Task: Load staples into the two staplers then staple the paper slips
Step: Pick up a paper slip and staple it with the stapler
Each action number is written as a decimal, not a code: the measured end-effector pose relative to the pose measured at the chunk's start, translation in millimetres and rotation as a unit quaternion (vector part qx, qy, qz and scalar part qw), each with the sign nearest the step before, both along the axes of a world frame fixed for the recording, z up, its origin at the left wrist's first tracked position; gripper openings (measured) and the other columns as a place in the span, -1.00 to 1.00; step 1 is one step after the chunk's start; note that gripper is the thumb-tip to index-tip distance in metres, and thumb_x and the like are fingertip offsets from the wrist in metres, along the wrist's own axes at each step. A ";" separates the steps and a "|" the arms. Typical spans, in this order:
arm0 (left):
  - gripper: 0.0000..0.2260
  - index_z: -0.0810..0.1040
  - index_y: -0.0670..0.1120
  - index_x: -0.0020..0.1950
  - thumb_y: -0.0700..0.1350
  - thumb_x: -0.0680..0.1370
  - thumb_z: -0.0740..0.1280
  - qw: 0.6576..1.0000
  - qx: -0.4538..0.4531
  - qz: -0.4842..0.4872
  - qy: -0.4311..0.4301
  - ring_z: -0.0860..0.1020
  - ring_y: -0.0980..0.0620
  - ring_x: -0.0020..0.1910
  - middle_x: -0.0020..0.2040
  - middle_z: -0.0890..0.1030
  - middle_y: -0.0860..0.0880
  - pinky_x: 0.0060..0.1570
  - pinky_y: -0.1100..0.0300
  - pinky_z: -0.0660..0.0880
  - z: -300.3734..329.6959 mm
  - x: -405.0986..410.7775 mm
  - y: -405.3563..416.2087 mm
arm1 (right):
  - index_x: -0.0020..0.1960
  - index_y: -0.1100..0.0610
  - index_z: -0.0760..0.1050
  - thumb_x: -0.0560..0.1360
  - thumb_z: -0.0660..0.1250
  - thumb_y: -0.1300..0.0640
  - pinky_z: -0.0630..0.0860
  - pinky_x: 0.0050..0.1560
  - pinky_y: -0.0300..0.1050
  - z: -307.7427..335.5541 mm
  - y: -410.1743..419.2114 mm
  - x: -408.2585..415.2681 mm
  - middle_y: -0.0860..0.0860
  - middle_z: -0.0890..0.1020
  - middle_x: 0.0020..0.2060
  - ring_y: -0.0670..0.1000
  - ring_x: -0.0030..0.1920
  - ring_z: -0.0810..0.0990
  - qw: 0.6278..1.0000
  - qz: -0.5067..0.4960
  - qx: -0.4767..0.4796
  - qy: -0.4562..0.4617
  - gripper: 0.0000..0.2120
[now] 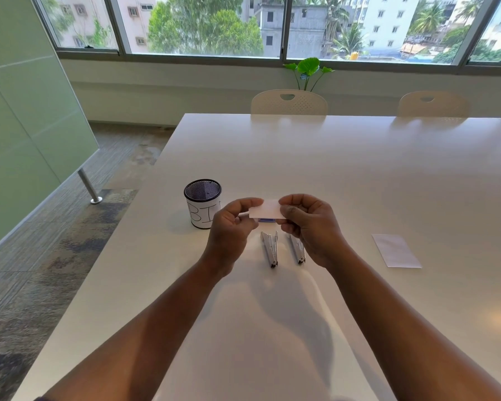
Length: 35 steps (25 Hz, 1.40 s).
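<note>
1. At the left of the counter [359, 175] stood a mesh cup [202, 202] with a paper label, apart from the work; it played no part in the step in hand, as far as could be judged.

2. The left hand [232, 224] was curled, its thumb and fingers pinching the left end of a small white box or slip [266, 209] held up above the counter. Whether it was a staple box or a folded paper could not be told.

3. The right hand [310, 224] pinched the right end of the same piece. A bit of blue [265, 219] showed just under it, too hidden to name.

4. The two staplers [270, 248] lay on the counter just near of the hands, side by side, the right one [298, 250] partly covered by the right hand. Both looked opened, probably waiting for staples.

5. If this was the staple box, it would have been best opened low over the counter, held level, so strips did not spill or break.

6. Well to the right lay the paper slips [396, 250], flat and untouched; stapling seemingly remained to be done.
</note>
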<state>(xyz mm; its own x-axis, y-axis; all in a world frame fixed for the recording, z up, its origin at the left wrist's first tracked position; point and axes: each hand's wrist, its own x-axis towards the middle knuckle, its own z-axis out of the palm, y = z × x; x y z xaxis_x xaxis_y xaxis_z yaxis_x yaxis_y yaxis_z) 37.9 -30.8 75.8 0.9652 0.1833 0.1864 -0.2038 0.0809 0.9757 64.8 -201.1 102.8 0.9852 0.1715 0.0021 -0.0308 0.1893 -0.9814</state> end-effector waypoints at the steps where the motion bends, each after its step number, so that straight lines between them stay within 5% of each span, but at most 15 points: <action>1: -0.68 0.70 -0.04 0.04 -0.37 0.50 0.25 0.999 -0.045 -0.019 0.021 0.64 0.04 -0.05 0.02 0.70 -0.06 0.03 0.20 0.61 3.8 -0.8 1.3 | -0.01 0.20 0.62 0.58 0.36 0.35 0.60 -0.27 -0.25 0.7 -1.1 0.6 0.02 0.70 -0.30 -0.04 -0.32 0.67 1.000 -0.004 -0.012 -0.005 -0.90; 4: -0.76 0.69 -0.12 -0.02 -0.24 0.51 0.22 0.990 -0.126 -0.040 0.049 0.65 0.05 -0.08 -0.02 0.71 -0.08 -0.03 0.19 0.64 14.5 -1.7 5.8 | 0.01 0.20 0.64 0.57 0.37 0.34 0.61 -0.26 -0.24 0.6 -1.6 2.6 0.02 0.71 -0.28 -0.03 -0.31 0.67 0.999 -0.003 -0.032 -0.023 -0.90; 12: -0.90 0.67 -0.15 0.00 -0.31 0.53 0.44 0.988 -0.088 -0.040 0.121 0.69 0.06 -0.19 -0.21 0.70 -0.05 -0.17 0.26 0.62 26.2 -0.2 4.3 | 0.01 0.21 0.66 0.54 0.41 0.34 0.57 -0.29 -0.25 -3.6 -1.3 6.8 0.06 0.72 -0.29 -0.04 -0.32 0.65 0.998 0.029 -0.034 -0.040 -0.89; 21: -0.98 0.66 -0.18 -0.08 -0.26 0.52 0.47 0.972 -0.150 0.003 0.181 0.67 0.10 -0.36 -0.31 0.70 -0.05 -0.38 0.28 0.58 31.5 4.4 0.7 | 0.01 0.20 0.67 0.52 0.42 0.36 0.56 -0.29 -0.23 -5.5 -0.7 6.7 0.07 0.71 -0.30 -0.02 -0.33 0.64 0.997 0.039 -0.038 -0.053 -0.87; 35: -0.89 0.67 -0.16 -0.05 -0.30 0.46 0.52 0.976 -0.119 -0.037 0.177 0.69 0.09 -0.27 -0.27 0.72 -0.03 -0.27 0.29 0.59 30.5 0.0 3.9 | -0.01 0.16 0.68 0.49 0.44 0.33 0.56 -0.29 -0.22 -10.2 -1.6 6.7 0.09 0.71 -0.29 -0.02 -0.33 0.63 0.998 0.033 -0.034 -0.050 -0.87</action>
<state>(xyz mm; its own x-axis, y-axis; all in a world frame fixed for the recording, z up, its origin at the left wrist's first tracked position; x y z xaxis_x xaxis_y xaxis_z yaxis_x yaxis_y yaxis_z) 37.9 -27.0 106.3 0.9738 0.1086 -0.1998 0.1569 0.3151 0.9360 71.4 -202.7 92.6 0.9673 0.2392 0.0849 0.0568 0.1220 -0.9909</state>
